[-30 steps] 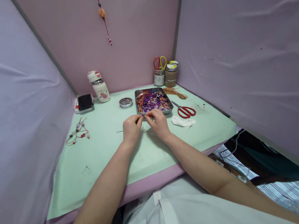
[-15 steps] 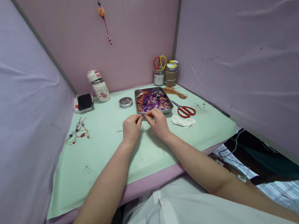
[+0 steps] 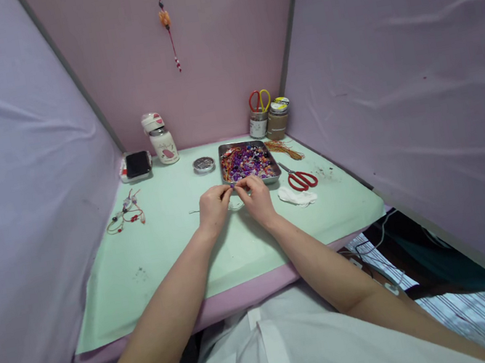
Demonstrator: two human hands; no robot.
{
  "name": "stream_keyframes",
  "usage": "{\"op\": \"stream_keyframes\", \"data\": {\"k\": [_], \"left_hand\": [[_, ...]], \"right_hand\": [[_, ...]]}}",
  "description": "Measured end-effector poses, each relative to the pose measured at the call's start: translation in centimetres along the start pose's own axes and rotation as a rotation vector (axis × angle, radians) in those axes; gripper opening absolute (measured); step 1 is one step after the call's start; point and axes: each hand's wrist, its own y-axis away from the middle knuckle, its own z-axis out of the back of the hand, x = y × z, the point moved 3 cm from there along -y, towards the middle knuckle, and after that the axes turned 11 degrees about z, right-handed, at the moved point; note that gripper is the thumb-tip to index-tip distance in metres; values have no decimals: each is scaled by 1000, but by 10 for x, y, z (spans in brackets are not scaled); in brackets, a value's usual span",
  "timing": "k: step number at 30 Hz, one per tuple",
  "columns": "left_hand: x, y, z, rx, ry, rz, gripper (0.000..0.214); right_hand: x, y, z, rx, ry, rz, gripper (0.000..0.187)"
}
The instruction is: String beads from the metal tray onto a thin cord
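Observation:
A small purple bead [image 3: 232, 185] shows between my fingertips, at the near edge of a metal tray [image 3: 276, 180] filled with purple, orange and clear beads. My left hand [image 3: 214, 206] is closed in a pinch at the bead's left side. From the other side my right hand [image 3: 254, 197] pinches toward the same bead, fingertips almost meeting the left ones. A thin pale cord [image 3: 235, 206] lies under and between the hands. Whether the cord passes through the bead is too small to tell.
Right of the tray lie red-handled scissors [image 3: 302, 180], a crumpled white tissue [image 3: 296, 196] and a bundle of brown cords [image 3: 284, 149]. Beaded strings [image 3: 127, 212] lie at left. A bottle [image 3: 163, 145], phone [image 3: 138, 164], small round tin [image 3: 204, 164] and jars [image 3: 278, 122] stand behind.

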Motion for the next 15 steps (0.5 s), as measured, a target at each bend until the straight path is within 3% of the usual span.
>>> {"op": "stream_keyframes", "data": {"k": [15], "left_hand": [[3,-1,-1,2,25,30,18]], "right_hand": [[0,1,0,-23,-142,-154,16]]}}
